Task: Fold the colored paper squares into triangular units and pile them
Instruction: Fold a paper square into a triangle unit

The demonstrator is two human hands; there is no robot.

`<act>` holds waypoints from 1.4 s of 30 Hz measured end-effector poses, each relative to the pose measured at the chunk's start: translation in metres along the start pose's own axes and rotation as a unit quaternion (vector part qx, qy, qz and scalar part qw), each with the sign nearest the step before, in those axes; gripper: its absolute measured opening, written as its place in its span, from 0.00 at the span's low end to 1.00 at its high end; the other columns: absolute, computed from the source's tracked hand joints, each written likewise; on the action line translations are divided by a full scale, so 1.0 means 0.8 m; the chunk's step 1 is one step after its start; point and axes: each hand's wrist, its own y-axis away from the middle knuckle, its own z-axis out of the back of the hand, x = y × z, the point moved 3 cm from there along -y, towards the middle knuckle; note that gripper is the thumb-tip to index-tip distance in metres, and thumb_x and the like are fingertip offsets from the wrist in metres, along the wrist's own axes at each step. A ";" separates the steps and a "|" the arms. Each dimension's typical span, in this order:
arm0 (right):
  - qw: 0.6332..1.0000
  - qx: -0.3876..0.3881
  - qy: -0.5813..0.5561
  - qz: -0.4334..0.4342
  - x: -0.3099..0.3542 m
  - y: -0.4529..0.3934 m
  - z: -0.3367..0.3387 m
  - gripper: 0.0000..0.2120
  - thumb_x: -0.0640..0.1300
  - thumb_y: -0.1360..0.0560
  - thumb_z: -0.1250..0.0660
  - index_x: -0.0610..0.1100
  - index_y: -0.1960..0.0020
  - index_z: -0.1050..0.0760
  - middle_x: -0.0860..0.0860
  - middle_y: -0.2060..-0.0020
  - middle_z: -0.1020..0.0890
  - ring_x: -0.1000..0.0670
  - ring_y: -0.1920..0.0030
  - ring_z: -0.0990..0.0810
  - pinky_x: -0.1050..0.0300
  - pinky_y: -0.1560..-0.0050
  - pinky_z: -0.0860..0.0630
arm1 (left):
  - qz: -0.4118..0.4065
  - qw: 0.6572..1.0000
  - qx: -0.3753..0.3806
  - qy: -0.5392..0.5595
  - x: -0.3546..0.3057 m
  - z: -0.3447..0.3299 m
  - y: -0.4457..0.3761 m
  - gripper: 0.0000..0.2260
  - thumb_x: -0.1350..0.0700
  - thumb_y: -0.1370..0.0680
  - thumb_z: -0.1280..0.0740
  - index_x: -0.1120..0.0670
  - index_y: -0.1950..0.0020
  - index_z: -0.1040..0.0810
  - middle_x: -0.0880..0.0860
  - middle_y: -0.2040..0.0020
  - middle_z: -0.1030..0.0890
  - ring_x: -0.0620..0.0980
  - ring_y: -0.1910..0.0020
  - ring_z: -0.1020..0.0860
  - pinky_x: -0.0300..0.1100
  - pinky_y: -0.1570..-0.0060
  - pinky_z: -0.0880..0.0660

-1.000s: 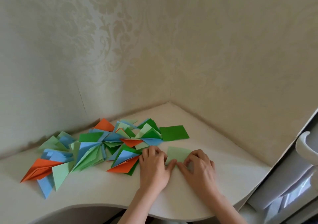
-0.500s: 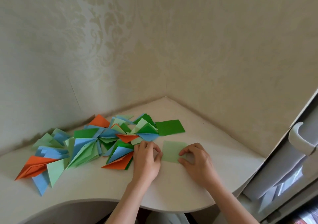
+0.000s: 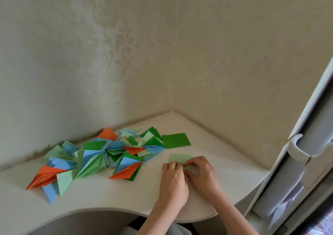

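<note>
Step in hand: a fold on the pale green square [image 3: 180,158], which lies flat on the desk [image 3: 111,193] just right of the heap; I judge it an early fold, since most of the sheet is still a plain flat square
Next move: probably bringing the near edge or corner across to meet the far one and pressing the crease flat (thin paper like this slips easily, so one hand should pin the sheet while the other runs the crease)
Left hand [image 3: 173,179]: knuckles up, fingers curled down onto the near left edge of the sheet, apparently pinching it, though the fingertips are hidden
Right hand [image 3: 202,173]: fingers bent over the near right part of the sheet, thumb and forefinger together as if nipping the paper; the two hands touch each other
Pile of folded units [image 3: 100,156]: orange, blue and green triangles spread loosely across the left of the desk, up to the wall
Dark green square [image 3: 176,140]: unfolded, flat, just beyond the pale sheet, at the right end of the heap
Progress: many units done, at least two sheets left
</note>
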 end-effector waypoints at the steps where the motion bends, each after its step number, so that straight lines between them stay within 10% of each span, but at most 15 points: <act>1: 1.000 -0.003 -0.003 0.010 -0.001 0.001 0.001 0.09 0.39 0.30 0.27 0.52 0.56 0.21 0.58 0.55 0.25 0.58 0.55 0.24 0.59 0.47 0.26 | 0.005 1.000 0.000 -0.012 -0.002 -0.001 -0.001 0.17 0.56 0.22 0.40 0.55 0.33 0.29 0.52 0.37 0.29 0.52 0.39 0.33 0.41 0.35 0.36; 11: 0.994 0.031 -0.066 0.083 -0.002 0.007 0.002 0.29 0.25 0.37 0.43 0.57 0.52 0.23 0.58 0.54 0.19 0.61 0.51 0.22 0.72 0.51 0.28 | -0.001 0.998 -0.030 -0.059 0.016 0.014 -0.005 0.19 0.38 0.25 0.39 0.51 0.45 0.25 0.47 0.46 0.26 0.48 0.45 0.30 0.40 0.43 0.31; 18: 0.983 0.040 0.067 0.166 0.006 -0.003 0.020 0.19 0.47 0.33 0.25 0.56 0.44 0.22 0.61 0.47 0.24 0.58 0.48 0.26 0.62 0.47 0.30 | -0.055 0.998 -0.023 0.026 0.041 0.037 -0.002 0.10 0.57 0.23 0.37 0.53 0.46 0.18 0.47 0.47 0.20 0.46 0.46 0.25 0.37 0.46 0.29; 24: 0.971 0.095 0.145 0.163 0.006 -0.012 0.013 0.08 0.58 0.27 0.32 0.57 0.52 0.19 0.64 0.50 0.23 0.57 0.48 0.27 0.55 0.45 0.33 | -0.072 0.996 -0.022 0.055 0.073 0.059 0.002 0.07 0.65 0.29 0.30 0.55 0.56 0.15 0.48 0.56 0.17 0.47 0.53 0.24 0.36 0.50 0.30; 34: 0.980 0.088 0.131 0.124 0.006 -0.022 -0.018 0.11 0.59 0.25 0.37 0.54 0.56 0.21 0.62 0.57 0.24 0.57 0.54 0.27 0.55 0.49 0.29 | 0.005 0.994 -0.061 0.094 0.090 0.052 -0.003 0.01 0.59 0.26 0.29 0.56 0.56 0.19 0.47 0.57 0.20 0.46 0.56 0.25 0.29 0.54 0.35; 42: 0.980 0.053 0.182 0.064 0.012 -0.028 -0.040 0.17 0.65 0.26 0.40 0.54 0.64 0.35 0.57 0.65 0.31 0.53 0.60 0.31 0.55 0.57 0.38 | 0.041 0.989 -0.117 0.079 0.072 0.033 -0.009 0.09 0.56 0.24 0.30 0.55 0.45 0.22 0.51 0.51 0.21 0.50 0.49 0.25 0.43 0.47 0.26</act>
